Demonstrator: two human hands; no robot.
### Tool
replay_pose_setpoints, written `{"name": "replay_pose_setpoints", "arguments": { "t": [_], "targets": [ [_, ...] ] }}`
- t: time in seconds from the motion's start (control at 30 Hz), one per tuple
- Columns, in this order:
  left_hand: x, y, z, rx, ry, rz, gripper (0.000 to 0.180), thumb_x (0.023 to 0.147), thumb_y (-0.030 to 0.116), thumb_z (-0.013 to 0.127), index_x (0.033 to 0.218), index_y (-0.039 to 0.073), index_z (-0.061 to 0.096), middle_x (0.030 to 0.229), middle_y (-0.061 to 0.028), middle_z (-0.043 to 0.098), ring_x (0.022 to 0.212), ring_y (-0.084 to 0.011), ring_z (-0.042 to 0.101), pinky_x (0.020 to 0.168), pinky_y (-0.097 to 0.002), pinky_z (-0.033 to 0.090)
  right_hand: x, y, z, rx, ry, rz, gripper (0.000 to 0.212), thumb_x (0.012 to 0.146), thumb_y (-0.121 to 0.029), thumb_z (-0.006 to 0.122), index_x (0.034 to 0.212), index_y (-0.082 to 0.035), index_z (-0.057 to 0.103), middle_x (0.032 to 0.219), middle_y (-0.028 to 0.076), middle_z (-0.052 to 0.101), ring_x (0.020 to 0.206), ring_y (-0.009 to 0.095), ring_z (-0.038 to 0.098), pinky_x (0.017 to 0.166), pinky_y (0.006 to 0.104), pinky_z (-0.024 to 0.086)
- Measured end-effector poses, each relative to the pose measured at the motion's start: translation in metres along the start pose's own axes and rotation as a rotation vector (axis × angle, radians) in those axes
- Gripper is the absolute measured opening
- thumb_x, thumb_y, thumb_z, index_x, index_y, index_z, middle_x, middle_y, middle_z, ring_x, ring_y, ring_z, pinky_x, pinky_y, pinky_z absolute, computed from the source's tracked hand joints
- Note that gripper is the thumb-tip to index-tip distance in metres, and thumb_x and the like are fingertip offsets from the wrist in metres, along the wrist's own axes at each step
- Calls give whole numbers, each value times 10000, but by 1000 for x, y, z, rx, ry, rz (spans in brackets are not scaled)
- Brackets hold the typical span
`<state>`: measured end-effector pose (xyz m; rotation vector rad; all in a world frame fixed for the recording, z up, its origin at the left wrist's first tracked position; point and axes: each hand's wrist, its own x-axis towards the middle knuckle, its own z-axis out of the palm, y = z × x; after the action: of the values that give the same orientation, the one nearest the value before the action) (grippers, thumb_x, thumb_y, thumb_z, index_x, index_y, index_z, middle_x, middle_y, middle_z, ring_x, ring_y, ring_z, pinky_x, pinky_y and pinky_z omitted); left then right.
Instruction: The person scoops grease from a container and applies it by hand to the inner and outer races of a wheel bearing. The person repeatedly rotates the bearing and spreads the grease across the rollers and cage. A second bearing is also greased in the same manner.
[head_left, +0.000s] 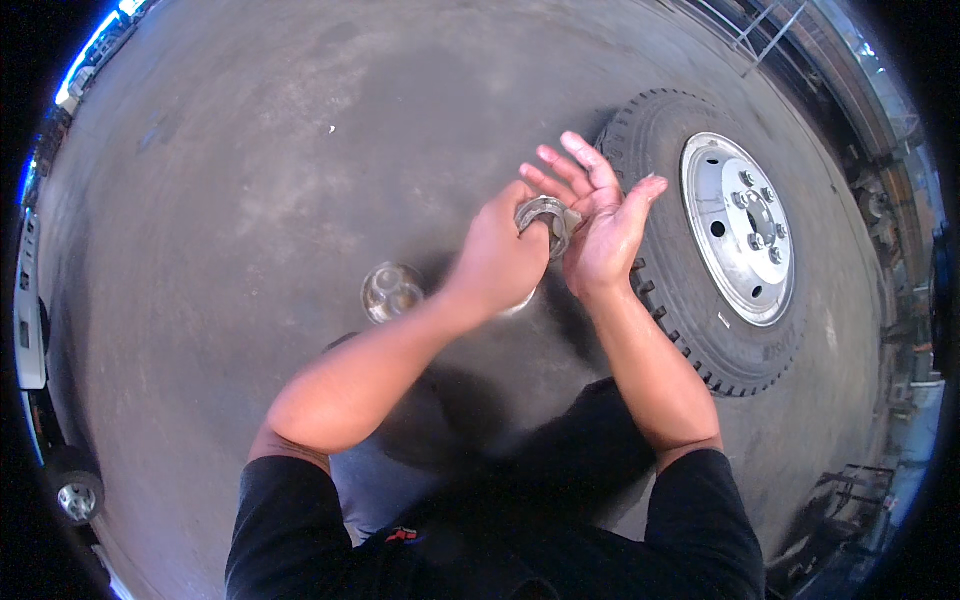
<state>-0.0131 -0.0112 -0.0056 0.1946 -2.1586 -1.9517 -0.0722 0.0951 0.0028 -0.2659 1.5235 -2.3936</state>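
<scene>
My left hand (pixel 497 250) is closed around a shiny, grey-silver rounded thing (pixel 545 216) with a curved, ring-like rim, whose kind I cannot make out. The fist hides much of it. Right beside it is my right hand (pixel 603 225), palm turned up and fingers spread. The shiny thing's edge meets or overlaps the right palm; whether they touch I cannot tell. On the floor left of my left forearm lies a round, silvery piece (pixel 391 292) with several round shapes in it. Something pale with a curved edge (pixel 519 304) shows partly below my left hand.
A large truck wheel with a black tyre (pixel 668 240) and a silver rim (pixel 712 268) with several nuts lies at the right. The floor (pixel 250 180) is grey concrete. Metal racks (pixel 850 500) and rails (pixel 765 40) line the right edge; a vehicle wheel (pixel 77 495) shows far left.
</scene>
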Motion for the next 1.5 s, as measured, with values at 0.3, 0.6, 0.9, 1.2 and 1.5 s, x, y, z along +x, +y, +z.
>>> {"name": "replay_pose_setpoints", "arguments": {
  "t": [0.3, 0.6, 0.9, 1.2, 1.5],
  "targets": [
    [-12, 19, 7, 165, -116, 155, 301, 797, 2, 463, 1073, -29, 578, 912, -259, 643, 908, -303, 664, 822, -385, 487, 11, -6, -11, -44, 162, 66, 984, 937, -726, 46, 1292, 74, 496, 1401, 221, 475, 1166, 351, 594, 922, 460, 514],
    [-5, 10, 10, 89, -40, 148, 170, 834, 41, 487, 967, -25, 571, 783, -142, 615, 725, -200, 596, 686, -353, 481, -2, -3, -18, 56, -274, 231, 1113, 827, -851, 0, 1482, -27, 367, 1508, 199, 368, 1387, 342, 378, 1155, 479, 280],
    [5, 14, -18, -71, -236, -277, 240, 861, 127, 546, 1063, -2, 544, 814, -72, 587, 621, -113, 534, 536, -302, 433, -6, -18, -30, -615, -222, -601, 877, 993, -634, 74, 1097, -9, 680, 1440, 178, 464, 1358, 325, 406, 1161, 450, 231],
    [4, 1, -21, 48, -397, -227, 357, 838, 125, 602, 1142, -46, 525, 899, -87, 606, 757, -135, 560, 642, -301, 466, -20, -43, -22, -1266, -433, -595, 1033, 925, -737, 27, 869, -1, 749, 1472, 210, 427, 1385, 400, 354, 1161, 522, 201],
    [8, -14, -24, 120, -395, -149, 264, 843, 118, 574, 1075, -4, 542, 814, -78, 589, 706, -129, 549, 610, -306, 459, -26, -31, -37, -1199, -497, -418, 982, 971, -651, 1, 963, 14, 724, 1418, 192, 493, 1389, 360, 362, 1160, 520, 204]
  ]
}}
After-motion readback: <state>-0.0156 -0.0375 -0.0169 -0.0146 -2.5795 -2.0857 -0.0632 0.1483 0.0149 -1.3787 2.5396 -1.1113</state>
